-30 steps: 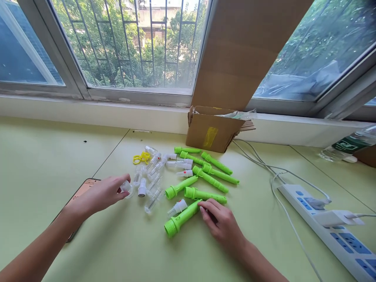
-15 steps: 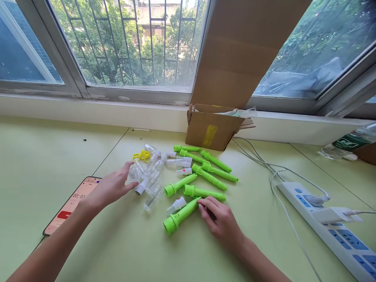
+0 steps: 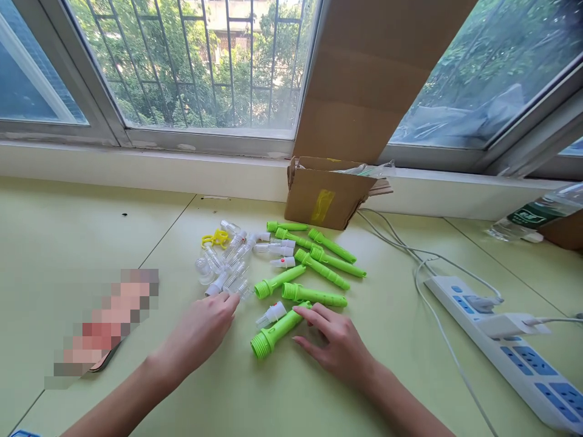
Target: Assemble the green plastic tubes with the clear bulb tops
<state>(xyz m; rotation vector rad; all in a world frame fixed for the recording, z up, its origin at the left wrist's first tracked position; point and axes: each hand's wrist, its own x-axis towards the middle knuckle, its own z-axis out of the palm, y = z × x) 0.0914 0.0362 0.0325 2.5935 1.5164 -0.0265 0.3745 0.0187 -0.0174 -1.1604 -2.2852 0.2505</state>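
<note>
My right hand (image 3: pixel 339 345) lies on the table with its fingers spread, fingertips touching the narrow end of a green threaded tube (image 3: pixel 276 332). My left hand (image 3: pixel 204 328) reaches forward, fingers stretched out and close together, its tips at the near edge of a heap of clear plastic tubes (image 3: pixel 228 267); nothing shows in its grip. A small white nozzle with a red tip (image 3: pixel 272 314) lies between the two hands. Several more green tubes (image 3: pixel 319 270) are fanned out behind them. A yellow ring piece (image 3: pixel 217 238) sits at the far edge of the clear heap.
An open cardboard box (image 3: pixel 324 197) stands against the window sill behind the parts. A white power strip (image 3: pixel 505 349) with a charger and cables lies to the right. A phone (image 3: pixel 107 321) rests at the left, and a water bottle (image 3: pixel 535 217) lies at the far right.
My left hand has pulled back from the far side of the clear heap toward its near edge. The right hand's fingers have spread out on the green tube. The view shifted slightly.
</note>
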